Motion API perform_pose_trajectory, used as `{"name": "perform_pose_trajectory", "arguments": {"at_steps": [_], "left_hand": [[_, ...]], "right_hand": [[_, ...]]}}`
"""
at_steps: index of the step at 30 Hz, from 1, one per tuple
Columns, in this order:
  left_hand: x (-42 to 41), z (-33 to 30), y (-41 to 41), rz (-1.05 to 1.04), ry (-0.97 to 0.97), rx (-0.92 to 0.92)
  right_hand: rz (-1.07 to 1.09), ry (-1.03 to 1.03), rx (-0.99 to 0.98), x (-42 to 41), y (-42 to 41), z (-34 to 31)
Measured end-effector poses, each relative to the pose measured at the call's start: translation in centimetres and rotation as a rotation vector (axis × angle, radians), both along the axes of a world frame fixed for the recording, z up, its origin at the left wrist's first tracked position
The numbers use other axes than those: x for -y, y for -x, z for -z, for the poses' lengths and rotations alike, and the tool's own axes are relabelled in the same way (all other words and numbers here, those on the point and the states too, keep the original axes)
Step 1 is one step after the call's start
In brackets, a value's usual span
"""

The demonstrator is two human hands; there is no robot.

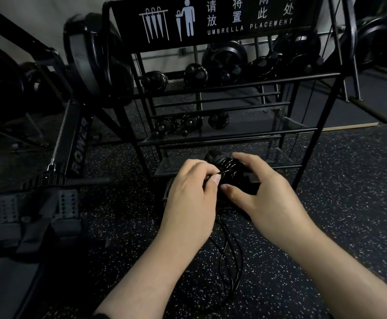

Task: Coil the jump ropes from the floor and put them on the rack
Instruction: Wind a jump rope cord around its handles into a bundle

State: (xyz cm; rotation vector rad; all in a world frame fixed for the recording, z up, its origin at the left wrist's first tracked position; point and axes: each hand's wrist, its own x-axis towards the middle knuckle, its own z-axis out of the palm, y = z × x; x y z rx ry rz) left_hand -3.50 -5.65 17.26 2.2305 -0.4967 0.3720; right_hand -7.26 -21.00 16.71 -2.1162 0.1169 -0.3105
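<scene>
Head view. Left hand: fingers curled, pinching a thin black cord against the jump rope. Right hand: fingers spread and loosely bent round the same dark bundle, apparently steadying it, though the grip is hard to read in the dim light. Bundle held low before the rack; loose cord trails to the speckled floor. Coiled ropes on rack shelves. Rower left

a rower machine with foot straps is seen at left; black speckled rubber floor is spread throughout.
</scene>
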Motion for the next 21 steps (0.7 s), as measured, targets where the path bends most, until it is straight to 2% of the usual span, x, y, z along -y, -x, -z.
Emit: {"name": "perform_pose_trajectory", "arguments": {"at_steps": [3,8,15,21], "left_hand": [[0.13,-0.22,0.31,-0.032,0.087,-0.029],[0.19,-0.25,0.19,0.001,-0.061,0.001],[0.20,0.09,-0.06,0.032,-0.017,0.041],[-0.05,-0.14,-0.21,0.074,-0.077,0.121]], "right_hand": [[0.001,0.022,0.006,-0.19,0.02,-0.05],[0.001,0.042,0.002,-0.20,0.08,-0.27],[-0.020,0.035,0.004,-0.50,0.15,-0.36],[-0.039,0.019,0.014,-0.22,-0.07,-0.38]]}}
